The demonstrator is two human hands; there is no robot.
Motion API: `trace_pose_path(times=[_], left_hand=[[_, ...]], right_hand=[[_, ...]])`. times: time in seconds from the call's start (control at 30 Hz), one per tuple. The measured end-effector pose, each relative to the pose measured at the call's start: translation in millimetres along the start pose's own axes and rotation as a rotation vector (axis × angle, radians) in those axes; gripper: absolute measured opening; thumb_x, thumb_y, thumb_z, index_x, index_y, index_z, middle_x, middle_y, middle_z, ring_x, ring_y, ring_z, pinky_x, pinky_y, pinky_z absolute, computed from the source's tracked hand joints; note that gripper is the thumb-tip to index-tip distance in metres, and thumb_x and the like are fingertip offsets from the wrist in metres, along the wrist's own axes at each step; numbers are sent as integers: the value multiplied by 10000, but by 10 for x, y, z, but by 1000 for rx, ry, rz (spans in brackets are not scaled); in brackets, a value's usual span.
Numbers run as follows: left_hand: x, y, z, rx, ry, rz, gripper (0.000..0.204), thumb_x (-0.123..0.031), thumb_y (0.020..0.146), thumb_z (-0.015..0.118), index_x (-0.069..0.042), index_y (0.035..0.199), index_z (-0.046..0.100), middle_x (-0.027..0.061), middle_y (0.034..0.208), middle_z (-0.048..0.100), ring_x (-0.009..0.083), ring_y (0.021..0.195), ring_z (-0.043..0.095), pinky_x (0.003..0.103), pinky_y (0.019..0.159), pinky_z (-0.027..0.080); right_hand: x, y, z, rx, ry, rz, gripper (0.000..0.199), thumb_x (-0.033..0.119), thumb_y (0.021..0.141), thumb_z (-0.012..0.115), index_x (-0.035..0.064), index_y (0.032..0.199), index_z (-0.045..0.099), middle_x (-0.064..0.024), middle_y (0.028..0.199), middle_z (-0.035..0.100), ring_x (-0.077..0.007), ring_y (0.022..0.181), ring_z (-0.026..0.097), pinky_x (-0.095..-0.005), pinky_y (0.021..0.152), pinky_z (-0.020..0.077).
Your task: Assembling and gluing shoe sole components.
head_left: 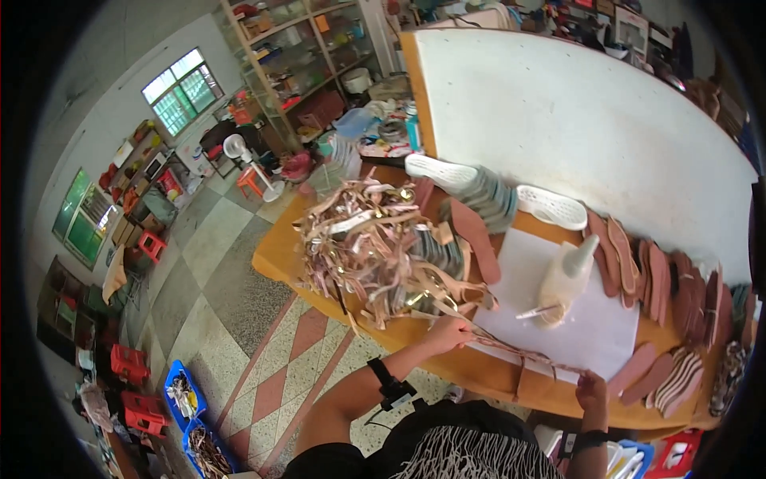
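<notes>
L hand [448,335] & R hand [592,391] are well apart, each w/ fingers closed on the brown straps [519,351], pulled out btwn them over the front edge of the table [279,254]; can't see from here how many strips there are, & the fingertips are partly tucked out of sight, R ones esp. Loose strip ends dangle below the line. Forearms run down toward the bottom, where the dark top & pale fringe [471,455] get cut off. Big tangled strap pile [359,231] sits just L of & beyond the L hand, hiding part of the table & much of a grey-green sole stack [439,251]; single strips in it hard to sort out. White bottle w/ grey cone tip [565,279] stands on the white sheet [499,319] beyond the straps, covering some of it. Reddish insoles [475,239] lean by the pile, more bunched at the R end, overlapping, too many to count. White sole [550,206] lies at the foot of the white partition [574,120], which blocks stuff behind it. Far L: fan [254,164], blue baskets [185,391], contents hard to tell.
</notes>
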State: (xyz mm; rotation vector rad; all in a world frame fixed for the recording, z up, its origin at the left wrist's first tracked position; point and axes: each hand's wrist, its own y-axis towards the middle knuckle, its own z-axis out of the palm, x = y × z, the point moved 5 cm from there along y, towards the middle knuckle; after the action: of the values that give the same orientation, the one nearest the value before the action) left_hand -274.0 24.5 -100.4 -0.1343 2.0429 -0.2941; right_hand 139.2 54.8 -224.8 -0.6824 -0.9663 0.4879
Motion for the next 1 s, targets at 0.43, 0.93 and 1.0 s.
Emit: trace_pose_path(times=[0.43,0.93,1.0], left_hand=[[405,-42,-2546,-951,407,68,151,-201,744,590,-57,787,584,127,726,595,296,614,574,359,530,447],[508,-179,-3768,-814,-165,-120,225,-230,706,634,-11,730,591,23,538,515,90,456,457,229,420,347],[129,-195,-3808,-787,-381,-63,211,-218,709,646,-14,694,590,-6,515,491,40,446,411,192,392,302]], right_hand=[[25,-47,45,-185,9,-30,180,298,799,550,141,741,483,23,511,445,-63,361,375,-195,290,305],[593,-768,664,-154,87,-434,102,168,800,553,115,886,543,42,631,505,-44,492,446,-175,413,361],[600,-827,1085,-65,42,-445,133,172,797,557,97,905,536,28,630,502,-54,508,453,-176,428,367]])
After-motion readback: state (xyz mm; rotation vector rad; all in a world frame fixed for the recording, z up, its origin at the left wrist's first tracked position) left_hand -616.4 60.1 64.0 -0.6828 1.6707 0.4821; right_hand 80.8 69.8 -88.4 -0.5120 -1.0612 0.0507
